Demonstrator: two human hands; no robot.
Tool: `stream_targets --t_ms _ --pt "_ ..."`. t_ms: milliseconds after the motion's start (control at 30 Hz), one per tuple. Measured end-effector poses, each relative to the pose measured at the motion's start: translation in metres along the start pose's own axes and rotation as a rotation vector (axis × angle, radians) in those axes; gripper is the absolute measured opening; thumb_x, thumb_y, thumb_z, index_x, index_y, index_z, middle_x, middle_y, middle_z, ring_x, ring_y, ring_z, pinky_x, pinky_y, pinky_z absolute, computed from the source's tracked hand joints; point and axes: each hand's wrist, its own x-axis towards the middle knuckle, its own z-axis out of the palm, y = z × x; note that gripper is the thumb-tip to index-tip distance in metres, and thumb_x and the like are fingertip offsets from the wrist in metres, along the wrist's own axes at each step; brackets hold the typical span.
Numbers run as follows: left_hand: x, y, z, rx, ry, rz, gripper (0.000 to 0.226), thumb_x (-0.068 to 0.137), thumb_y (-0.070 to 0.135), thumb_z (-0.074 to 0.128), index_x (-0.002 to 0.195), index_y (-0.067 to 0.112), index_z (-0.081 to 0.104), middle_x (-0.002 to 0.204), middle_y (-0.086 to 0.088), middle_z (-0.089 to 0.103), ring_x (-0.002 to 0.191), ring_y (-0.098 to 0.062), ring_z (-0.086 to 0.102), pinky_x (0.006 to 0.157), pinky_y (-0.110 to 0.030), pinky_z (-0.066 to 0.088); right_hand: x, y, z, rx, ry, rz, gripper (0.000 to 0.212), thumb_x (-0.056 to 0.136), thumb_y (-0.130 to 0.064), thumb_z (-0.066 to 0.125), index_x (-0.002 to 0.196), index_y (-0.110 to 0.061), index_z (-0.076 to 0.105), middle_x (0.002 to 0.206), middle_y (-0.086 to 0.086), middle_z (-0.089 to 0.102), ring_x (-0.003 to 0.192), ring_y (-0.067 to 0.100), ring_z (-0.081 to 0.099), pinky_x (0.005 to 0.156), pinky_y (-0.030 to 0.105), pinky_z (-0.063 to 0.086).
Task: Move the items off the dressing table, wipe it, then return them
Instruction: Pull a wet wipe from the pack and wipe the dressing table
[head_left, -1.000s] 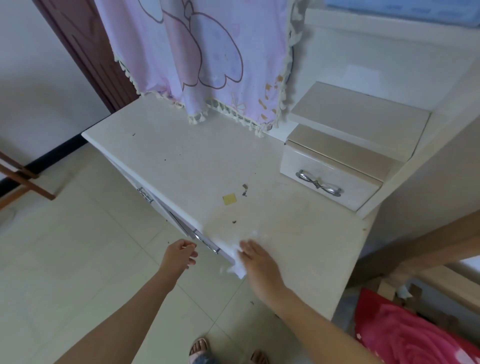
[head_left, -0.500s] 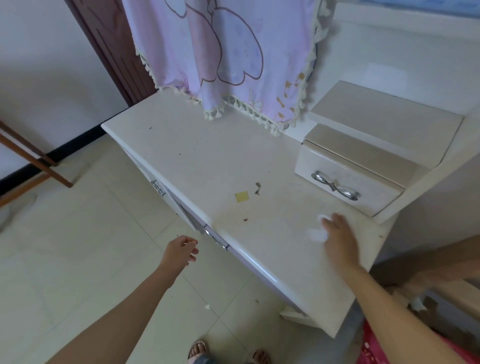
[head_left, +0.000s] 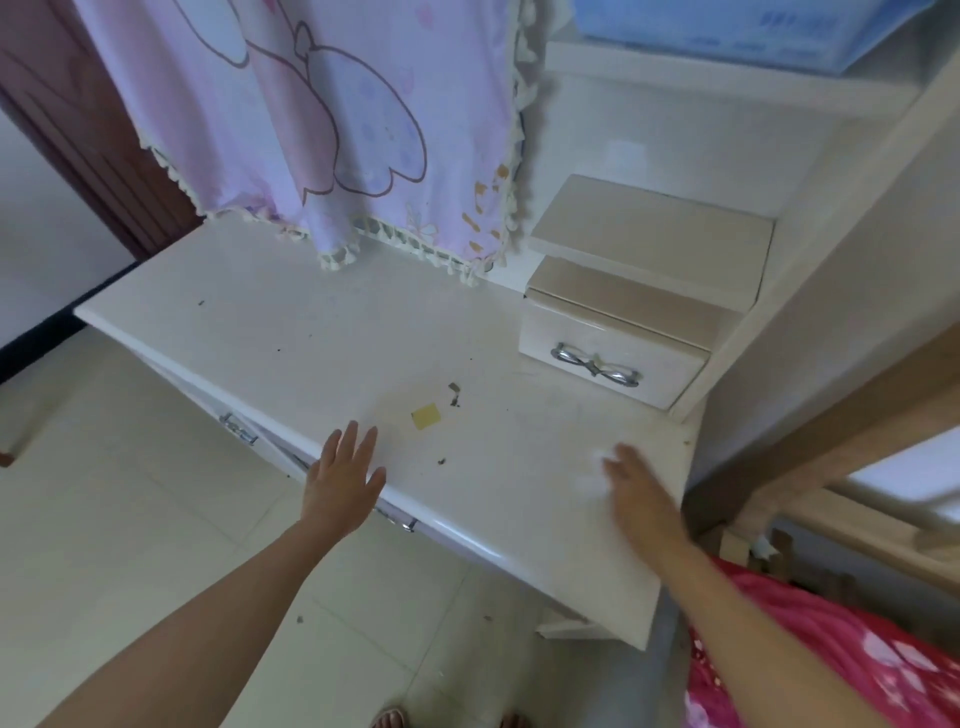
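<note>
The cream dressing table carries only a small yellow scrap and dark crumbs near its middle. My right hand presses a white tissue flat on the table's right front corner; the hand is blurred and covers most of the tissue. Fingers spread and straight, my left hand hovers at the table's front edge and holds nothing.
A small drawer unit with a silver bow handle stands at the back right. A pink fringed cloth hangs over the back. Drawer handles line the front. Pink bedding and a wooden bed frame lie at right.
My left hand rose from beside the drawers to the table's front edge and spread its fingers. My right hand slid the tissue from the front edge across to the right corner.
</note>
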Motion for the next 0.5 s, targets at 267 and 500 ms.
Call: stream_targets --t_ms 267,500 --pt "0.022 -0.021 0.007 0.17 -0.039 0.211 0.069 0.093 0.053 0.027 0.147 0.017 0.004 0.156 -0.009 -0.004 0.144 -0.025 -0.007 0.116 -0.04 0.006 -0.01 0.048 -0.007 0.078 -0.017 0.27 0.04 0.083 0.001 0.041 0.122 0.009 0.051 0.138 0.029 0.038 0.132 0.038 0.034 0.111 0.029 0.017" --pt "0.03 -0.032 0.013 0.05 -0.102 0.249 0.112 0.074 0.078 -0.01 0.133 -0.001 0.042 0.141 -0.025 0.039 0.131 -0.042 0.036 0.103 -0.055 0.033 -0.106 -0.064 0.028 0.178 0.014 -0.079 0.045 0.072 -0.004 0.045 0.117 -0.009 0.045 0.153 -0.003 0.018 0.142 0.005 0.003 0.114 0.015 0.007"
